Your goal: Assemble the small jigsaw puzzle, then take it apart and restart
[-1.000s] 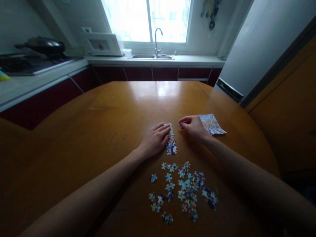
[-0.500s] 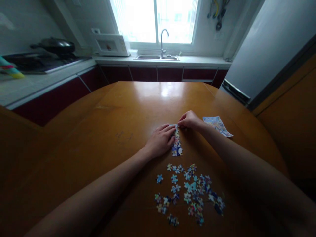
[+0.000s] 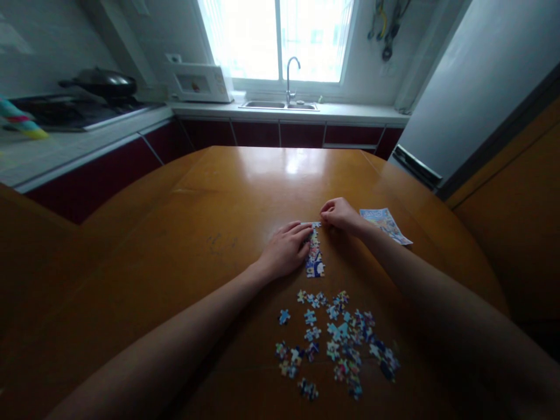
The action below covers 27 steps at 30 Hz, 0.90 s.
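Observation:
A narrow strip of joined puzzle pieces (image 3: 314, 256) lies on the round wooden table (image 3: 219, 221). My left hand (image 3: 286, 251) rests flat beside the strip's left edge, fingers stretched out and touching it. My right hand (image 3: 340, 213) is curled at the strip's top end, fingertips pinched on a small puzzle piece (image 3: 315, 224) that sits against the strip. Several loose puzzle pieces (image 3: 335, 341) are scattered nearer to me.
A printed picture sheet (image 3: 385, 224) lies right of my right hand. Behind the table runs a counter with a sink and tap (image 3: 289, 87), a microwave (image 3: 201, 83) and a wok on the stove (image 3: 102, 84). A grey fridge (image 3: 459, 87) stands at right.
My right hand moved left with the small piece from beside the picture sheet to the strip's top end. The left hand stayed on the strip. The view shifted a little.

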Tool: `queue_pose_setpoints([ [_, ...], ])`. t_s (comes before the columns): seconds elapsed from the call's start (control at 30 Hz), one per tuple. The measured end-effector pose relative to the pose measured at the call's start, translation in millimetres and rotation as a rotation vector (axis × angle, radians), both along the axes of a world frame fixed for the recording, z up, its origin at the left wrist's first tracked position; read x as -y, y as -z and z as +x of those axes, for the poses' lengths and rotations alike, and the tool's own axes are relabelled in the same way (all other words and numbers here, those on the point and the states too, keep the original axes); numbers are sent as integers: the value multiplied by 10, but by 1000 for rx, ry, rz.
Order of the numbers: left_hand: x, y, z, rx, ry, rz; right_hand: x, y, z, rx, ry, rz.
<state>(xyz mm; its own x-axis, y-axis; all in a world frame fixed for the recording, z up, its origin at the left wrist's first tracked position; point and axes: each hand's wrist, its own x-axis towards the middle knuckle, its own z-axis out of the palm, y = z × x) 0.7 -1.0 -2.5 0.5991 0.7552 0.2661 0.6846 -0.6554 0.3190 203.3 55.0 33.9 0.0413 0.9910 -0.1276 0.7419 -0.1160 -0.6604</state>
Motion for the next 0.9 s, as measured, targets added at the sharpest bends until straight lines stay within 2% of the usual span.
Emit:
queue_pose_setpoints([
  [0.23, -7, 10, -5, -2, -7, 0, 348, 231, 79, 91, -131, 341],
  [0.3, -16, 16, -10, -2, -8, -3, 408, 300, 84, 108, -153, 390],
  [0.6, -26, 5, -21, 0, -5, -28, 503, 406, 104, -28, -151, 456],
  [0.9, -12, -9, -22, 19, 8, -14, 571, 409, 72, 12, -172, 489],
])
